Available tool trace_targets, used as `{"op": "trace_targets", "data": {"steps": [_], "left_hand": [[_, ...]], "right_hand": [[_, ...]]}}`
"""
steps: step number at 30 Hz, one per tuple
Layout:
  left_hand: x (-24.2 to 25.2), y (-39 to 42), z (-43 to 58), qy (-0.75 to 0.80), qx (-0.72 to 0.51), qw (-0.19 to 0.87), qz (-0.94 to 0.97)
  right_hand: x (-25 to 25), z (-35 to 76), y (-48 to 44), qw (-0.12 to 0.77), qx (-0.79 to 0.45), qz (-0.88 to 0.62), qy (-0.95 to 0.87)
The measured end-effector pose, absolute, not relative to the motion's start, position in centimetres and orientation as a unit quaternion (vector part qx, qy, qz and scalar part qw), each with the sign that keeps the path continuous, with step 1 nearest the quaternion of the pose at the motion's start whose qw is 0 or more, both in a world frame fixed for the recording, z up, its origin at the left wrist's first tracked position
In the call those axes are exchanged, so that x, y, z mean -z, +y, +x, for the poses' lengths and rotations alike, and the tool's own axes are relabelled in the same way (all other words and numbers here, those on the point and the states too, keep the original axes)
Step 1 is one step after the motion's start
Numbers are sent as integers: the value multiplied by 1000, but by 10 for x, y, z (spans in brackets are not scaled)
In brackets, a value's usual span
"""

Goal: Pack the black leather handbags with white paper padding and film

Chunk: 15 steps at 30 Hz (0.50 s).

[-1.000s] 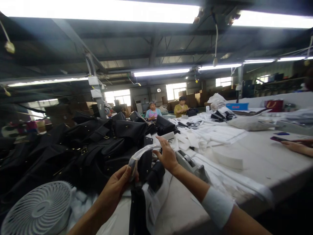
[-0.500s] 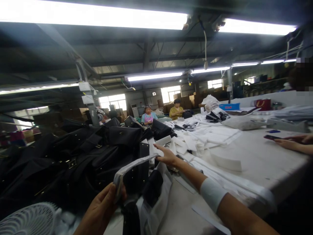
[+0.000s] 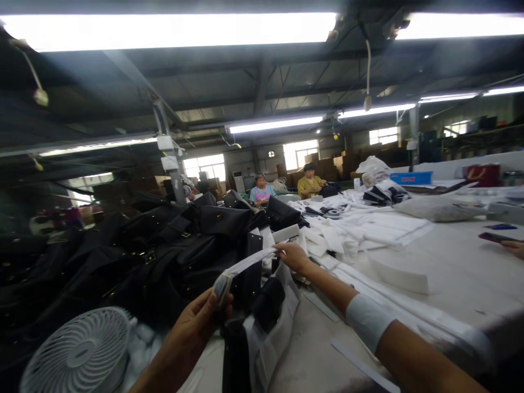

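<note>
Head view: left hand (image 3: 200, 322) closed on near end of white strip (image 3: 249, 263), thumb on top, strip bent sharply there. Right hand (image 3: 292, 256) has a narrow pinch on the far end. Strip runs taut-looking between the two grips, up and away to the right, clear of the table (image 3: 307, 355). Exact finger contact under strip at left grip hidden.

Right below the strip: black roll (image 3: 268, 303), white sheet (image 3: 286, 314) along its right side. Under left grip, a black panel (image 3: 236, 360); blur there, can't tell if it's touched. Left of and beyond left grip: big heap of black bags (image 3: 164, 267), some with gold buckles. Fan (image 3: 77, 352), white, nearer than left grip and to its left.

Just beyond right grip: white pads (image 3: 315, 240), piled loose. Right of it: long white bundle (image 3: 401, 305) beside the forearm, curved white piece (image 3: 403, 275) past that. Pale cuff (image 3: 368, 322) on right forearm. Loose strap (image 3: 364, 368) on table, nearer than right grip.

Far right of right grip: another person's hand (image 3: 514, 248) by dark slab (image 3: 497, 237). Well beyond both grips: person in blue and pink (image 3: 262, 194), person in yellow (image 3: 310, 185), blue box (image 3: 410, 178) to their right.
</note>
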State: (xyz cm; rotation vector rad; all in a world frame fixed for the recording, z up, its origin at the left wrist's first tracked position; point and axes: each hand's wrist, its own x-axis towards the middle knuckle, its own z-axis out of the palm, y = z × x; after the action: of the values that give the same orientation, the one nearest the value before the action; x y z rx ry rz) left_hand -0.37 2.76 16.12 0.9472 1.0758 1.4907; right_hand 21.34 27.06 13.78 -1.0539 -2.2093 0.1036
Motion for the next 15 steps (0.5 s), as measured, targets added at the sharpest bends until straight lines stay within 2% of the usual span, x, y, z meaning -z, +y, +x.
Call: {"op": "trace_targets", "data": {"steps": [8, 15], "left_hand": [[-146, 23, -3, 463, -569, 478, 484], [-150, 27, -6, 444, -588, 510, 443]], "right_hand": [[-144, 213, 258, 338, -51, -420, -840], [-147, 212, 255, 334, -55, -428, -838]]}}
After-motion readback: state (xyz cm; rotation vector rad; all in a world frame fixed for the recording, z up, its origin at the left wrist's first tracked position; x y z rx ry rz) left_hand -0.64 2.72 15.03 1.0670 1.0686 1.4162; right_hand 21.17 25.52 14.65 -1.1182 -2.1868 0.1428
